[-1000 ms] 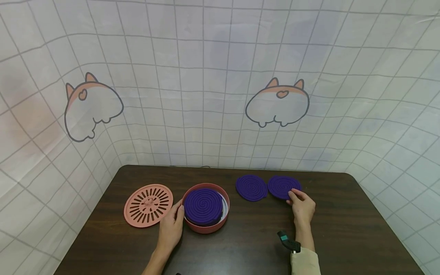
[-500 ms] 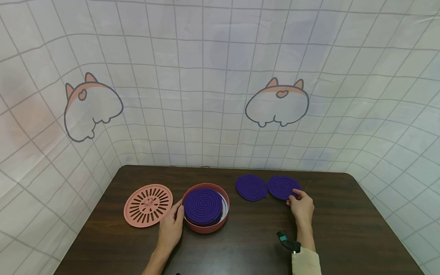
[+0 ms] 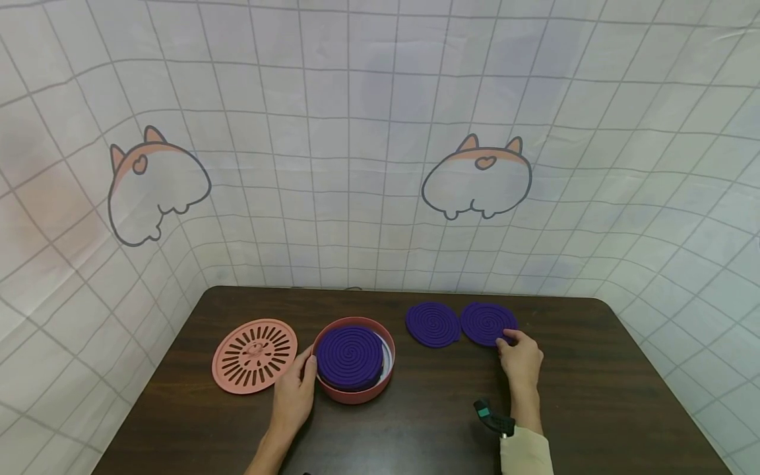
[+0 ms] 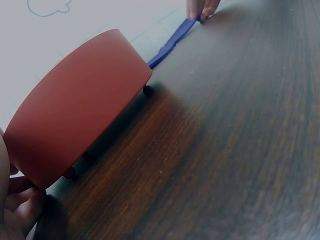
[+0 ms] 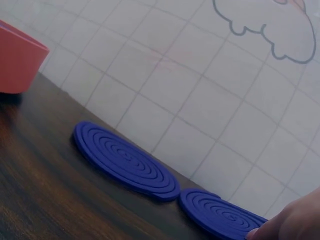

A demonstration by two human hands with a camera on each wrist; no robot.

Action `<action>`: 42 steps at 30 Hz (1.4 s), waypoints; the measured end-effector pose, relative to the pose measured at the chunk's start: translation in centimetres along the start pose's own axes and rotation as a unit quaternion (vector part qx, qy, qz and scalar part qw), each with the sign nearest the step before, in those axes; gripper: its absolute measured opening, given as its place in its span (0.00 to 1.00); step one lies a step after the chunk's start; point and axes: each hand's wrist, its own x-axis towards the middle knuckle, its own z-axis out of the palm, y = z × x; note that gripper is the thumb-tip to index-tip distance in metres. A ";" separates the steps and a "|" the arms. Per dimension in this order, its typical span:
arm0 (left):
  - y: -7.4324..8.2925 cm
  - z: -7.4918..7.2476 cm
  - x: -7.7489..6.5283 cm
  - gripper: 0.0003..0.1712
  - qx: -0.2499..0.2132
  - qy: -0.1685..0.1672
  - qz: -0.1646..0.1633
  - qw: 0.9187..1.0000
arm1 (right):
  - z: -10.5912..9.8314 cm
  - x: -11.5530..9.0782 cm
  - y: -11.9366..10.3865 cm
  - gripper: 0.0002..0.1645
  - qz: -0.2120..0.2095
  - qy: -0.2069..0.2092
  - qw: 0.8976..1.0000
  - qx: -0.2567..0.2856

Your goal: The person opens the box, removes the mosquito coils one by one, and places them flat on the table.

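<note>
My left hand (image 3: 293, 394) grips the side of a round red mosquito coil box (image 3: 388, 379), thumb at its rim and fingers round its wall. In the box lies a stack of purple spiral mosquito coils (image 3: 349, 357), off to the left over a whitish inside. Two more purple coils lie flat side by side at the back right, a left coil (image 3: 433, 324) and a right coil (image 3: 485, 322). My right hand (image 3: 521, 359) pinches the near right edge of the right coil between thumb and finger. In the left wrist view, small feet (image 4: 148, 91) show under the box.
A pink slotted lid (image 3: 255, 356) lies on the dark wooden table (image 3: 415, 429), left of the box. A white tiled-pattern sheet (image 3: 356, 198) rises behind the table and along both sides. A black wrist mount (image 3: 494, 419) sticks out from my right wrist.
My right hand's fingers have shifted slightly along the right coil's edge, toward the near side. The left hand, box, lid and left coil stay in place.
</note>
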 end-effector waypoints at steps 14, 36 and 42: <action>-0.1 0.1 0.0 0.22 0.004 0.015 0.014 1.000 | 0.2 0.1 0.3 0.23 0.009 -0.015 1.000 -0.023; -0.1 0.0 0.0 0.23 -0.002 0.001 0.001 1.000 | -0.1 0.1 -0.1 0.24 -0.016 0.042 0.999 -0.002; 0.0 0.0 0.0 0.23 -0.004 0.000 0.000 1.000 | -0.4 0.1 -0.6 0.26 -0.016 0.050 0.998 0.021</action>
